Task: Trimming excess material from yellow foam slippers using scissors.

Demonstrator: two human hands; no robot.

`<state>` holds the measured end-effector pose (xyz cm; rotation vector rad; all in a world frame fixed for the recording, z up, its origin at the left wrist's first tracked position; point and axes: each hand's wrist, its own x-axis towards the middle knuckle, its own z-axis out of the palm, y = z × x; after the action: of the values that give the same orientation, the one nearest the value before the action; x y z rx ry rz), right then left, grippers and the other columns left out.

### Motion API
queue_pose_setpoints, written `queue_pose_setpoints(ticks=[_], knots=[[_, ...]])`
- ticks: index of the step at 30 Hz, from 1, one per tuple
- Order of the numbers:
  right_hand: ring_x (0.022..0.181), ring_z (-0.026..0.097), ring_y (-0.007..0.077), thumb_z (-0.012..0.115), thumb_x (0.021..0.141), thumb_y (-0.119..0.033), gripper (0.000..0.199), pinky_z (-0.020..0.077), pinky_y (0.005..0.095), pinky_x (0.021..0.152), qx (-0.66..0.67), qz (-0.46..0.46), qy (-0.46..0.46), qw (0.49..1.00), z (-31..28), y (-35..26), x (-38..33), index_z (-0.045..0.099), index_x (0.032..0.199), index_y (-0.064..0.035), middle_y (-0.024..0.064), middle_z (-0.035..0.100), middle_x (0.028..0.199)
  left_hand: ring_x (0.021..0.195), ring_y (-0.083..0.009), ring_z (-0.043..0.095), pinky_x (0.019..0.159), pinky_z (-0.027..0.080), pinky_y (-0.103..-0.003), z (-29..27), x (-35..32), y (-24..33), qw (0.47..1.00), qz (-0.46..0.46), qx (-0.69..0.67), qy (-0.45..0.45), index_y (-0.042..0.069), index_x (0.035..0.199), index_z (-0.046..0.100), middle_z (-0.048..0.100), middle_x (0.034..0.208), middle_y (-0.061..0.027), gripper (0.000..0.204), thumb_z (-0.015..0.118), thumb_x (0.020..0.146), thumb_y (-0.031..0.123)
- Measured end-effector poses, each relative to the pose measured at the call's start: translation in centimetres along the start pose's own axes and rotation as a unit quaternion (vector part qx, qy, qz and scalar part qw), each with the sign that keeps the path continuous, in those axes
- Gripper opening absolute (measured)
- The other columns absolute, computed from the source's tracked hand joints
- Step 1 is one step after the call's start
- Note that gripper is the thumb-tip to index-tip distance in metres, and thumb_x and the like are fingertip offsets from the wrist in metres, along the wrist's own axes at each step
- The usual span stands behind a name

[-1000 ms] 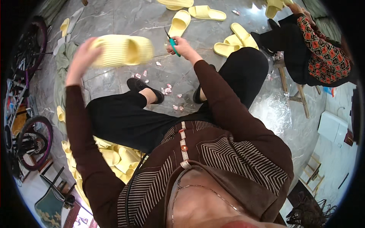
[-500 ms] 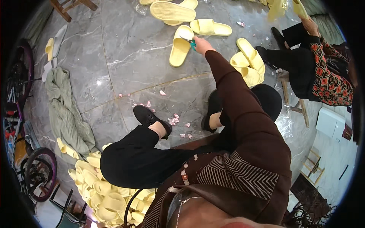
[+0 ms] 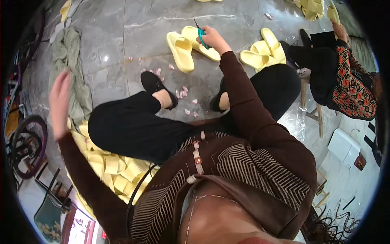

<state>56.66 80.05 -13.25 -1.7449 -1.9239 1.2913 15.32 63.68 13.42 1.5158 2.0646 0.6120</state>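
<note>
1. Scissors point(image 3: 200, 30) with teal handles sit in the right hand point(image 3: 213, 38), whose fingers are curled tight through and around the handles; the blades point up and away from the person.
2. Reaching far forward, the right arm is nearly straight, its brown sleeve running from the shoulder out past the right knee to the hand over the grey stone floor point(image 3: 101, 32).
3. Just beside that hand lie two pale yellow slippers point(image 3: 181, 51), one touching the other at the toe end, the hand resting over the farther one.
4. Out to the person's left, the left hand point(image 3: 60, 103) is raised with the palm flat and the fingers spread loosely, holding nothing; it is blurred.
5. Below that hand, beside the left thigh, lies a heap of yellow slippers point(image 3: 109, 171).
6. A green cloth point(image 3: 75, 69) lies on the floor just beyond the left hand.
7. Small pink scraps point(image 3: 183, 93) are scattered on the floor between the black shoes and the two slippers.
8. Another pair of yellow slippers point(image 3: 264, 51) lies right of the outstretched arm, near a seated person in a patterned top point(image 3: 353, 85).
</note>
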Motion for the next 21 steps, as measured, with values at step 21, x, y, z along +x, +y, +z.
queue_pose_setpoints(ticks=[21], knots=[[0.058, 0.053, 0.0127, 0.063, 0.067, -0.013, 0.027, 0.0422, 0.0256, 0.049, 0.178, 0.082, -0.080, 0.977, 5.7, 4.4, -9.7, 0.059, 0.092, -0.0023, 0.0042, 0.057, 0.070, 0.050, -0.0128, 0.050, 0.044, 0.046, -0.027, 39.6, -3.5, -2.2, 0.865, -0.289, -0.385, -0.140, 0.003, 0.091, 0.059, 0.052, 0.064, -0.0040, 0.019, 0.055, 0.079, 0.018]])
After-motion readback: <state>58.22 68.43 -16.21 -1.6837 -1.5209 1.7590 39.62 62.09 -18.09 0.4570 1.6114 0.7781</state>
